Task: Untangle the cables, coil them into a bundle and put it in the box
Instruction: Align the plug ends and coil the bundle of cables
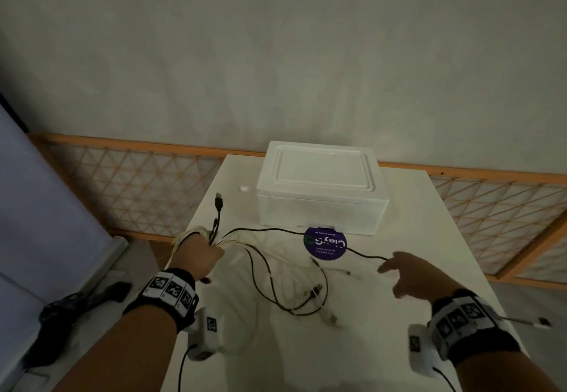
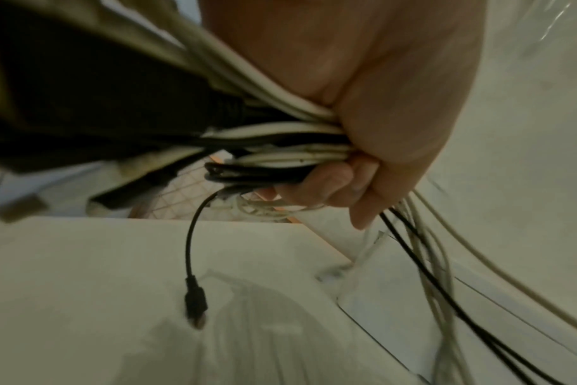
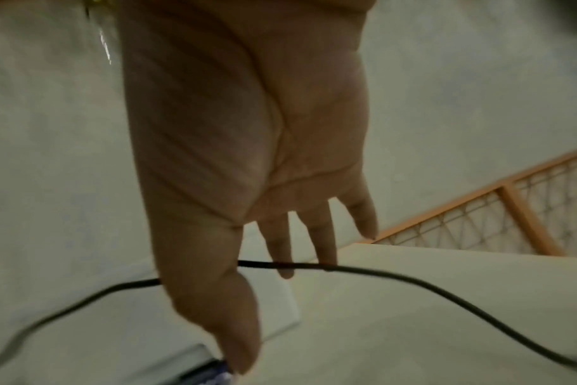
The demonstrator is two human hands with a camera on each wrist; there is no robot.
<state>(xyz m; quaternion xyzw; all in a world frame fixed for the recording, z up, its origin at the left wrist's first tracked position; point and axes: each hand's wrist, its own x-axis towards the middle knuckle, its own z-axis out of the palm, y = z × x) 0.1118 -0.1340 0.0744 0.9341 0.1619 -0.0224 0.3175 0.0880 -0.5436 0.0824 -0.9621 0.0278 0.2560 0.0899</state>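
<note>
My left hand (image 1: 211, 253) grips a bunch of white and black cables (image 2: 297, 146) in a fist (image 2: 363, 182) above the table's left edge. A black USB plug (image 1: 218, 201) sticks out of the bunch and dangles in the left wrist view (image 2: 195, 302). Loose loops of the same cables (image 1: 291, 293) trail over the table between my hands. My right hand (image 1: 395, 272) is spread open, and one black cable (image 3: 379, 273) lies across its straight fingers (image 3: 282, 250). The white box (image 1: 319, 207) stands behind with its lid on.
A round purple disc (image 1: 325, 243) lies in front of the box. The white table (image 1: 414, 223) is ringed by a low orange lattice fence (image 1: 138, 183). A white connector (image 1: 540, 322) hangs by the table's right edge. Dark gear (image 1: 76, 305) lies on the floor at left.
</note>
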